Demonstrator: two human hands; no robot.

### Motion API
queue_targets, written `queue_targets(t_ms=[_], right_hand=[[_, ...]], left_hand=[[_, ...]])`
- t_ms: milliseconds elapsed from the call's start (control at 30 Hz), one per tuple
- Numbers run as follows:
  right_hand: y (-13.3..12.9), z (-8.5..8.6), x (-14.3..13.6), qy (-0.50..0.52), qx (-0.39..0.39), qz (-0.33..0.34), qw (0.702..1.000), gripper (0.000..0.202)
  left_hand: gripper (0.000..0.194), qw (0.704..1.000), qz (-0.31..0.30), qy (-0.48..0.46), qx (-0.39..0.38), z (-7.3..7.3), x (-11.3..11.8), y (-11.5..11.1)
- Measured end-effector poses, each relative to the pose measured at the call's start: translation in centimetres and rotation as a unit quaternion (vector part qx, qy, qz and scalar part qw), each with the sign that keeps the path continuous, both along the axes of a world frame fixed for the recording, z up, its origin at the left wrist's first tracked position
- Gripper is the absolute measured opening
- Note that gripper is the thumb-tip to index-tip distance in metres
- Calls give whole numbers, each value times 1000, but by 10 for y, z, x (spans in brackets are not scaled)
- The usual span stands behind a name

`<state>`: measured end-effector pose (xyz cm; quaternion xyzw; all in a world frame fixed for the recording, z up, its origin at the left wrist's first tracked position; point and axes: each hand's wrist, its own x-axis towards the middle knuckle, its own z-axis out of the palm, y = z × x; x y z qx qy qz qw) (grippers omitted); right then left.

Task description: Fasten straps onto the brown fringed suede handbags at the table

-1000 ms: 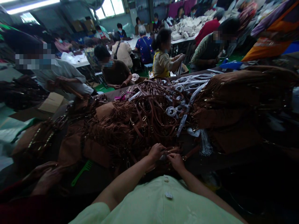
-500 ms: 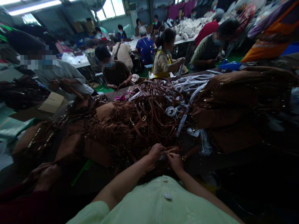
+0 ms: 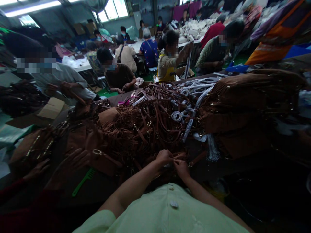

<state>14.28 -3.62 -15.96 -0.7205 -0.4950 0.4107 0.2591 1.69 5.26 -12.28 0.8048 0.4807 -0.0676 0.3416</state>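
Observation:
My left hand [image 3: 164, 157] and my right hand [image 3: 181, 167] meet at the near edge of the table, fingertips pinched close together. Whatever sits between them is too small and dark to name; a glint of metal shows there. Brown fringed leather lies in shadow under and behind my hands. A short brown strap [image 3: 198, 158] with a gold clasp lies to the right of my right hand. Beyond my hands rises a tangled heap of brown straps [image 3: 155, 119] with gold snap hooks.
A stack of brown fringed bags [image 3: 233, 106] stands at the right, beside white-wrapped straps [image 3: 191, 118]. On the left, a co-worker's hands [image 3: 73, 161] reach over the table near a green comb [image 3: 84, 183]. Several people sit across the table. An opened cardboard box [image 3: 52, 108] is at left.
My hands stay pinched together in nearly the same place. The co-worker's hands at left have opened and moved apart, one rightward. A person across the table has raised an arm.

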Motion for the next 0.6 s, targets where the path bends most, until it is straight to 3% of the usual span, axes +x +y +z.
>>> queue_targets(t_ms=[100, 200, 300, 367, 433, 600], right_hand=[[2, -2, 6, 3, -33, 45, 998, 30], [4, -3, 18, -4, -22, 104, 994, 28], [5, -1, 30, -18, 2, 123, 992, 30], [6, 0, 33, 32, -18, 87, 996, 30], [10, 0, 32, 132, -56, 13, 990, 29], [22, 2, 23, 327, -71, -219, 917, 42]], left_hand=[[25, 999, 2, 32, -17, 0, 7, -1], [22, 995, -26, 23, 95, -1, 9, -9], [20, 979, -106, -4, 171, -5, 7, -20], [21, 976, -132, -9, 171, -9, 7, -23], [21, 984, -106, 2, 144, -12, 9, -22], [22, 999, 22, 28, 21, -12, 8, -5]])
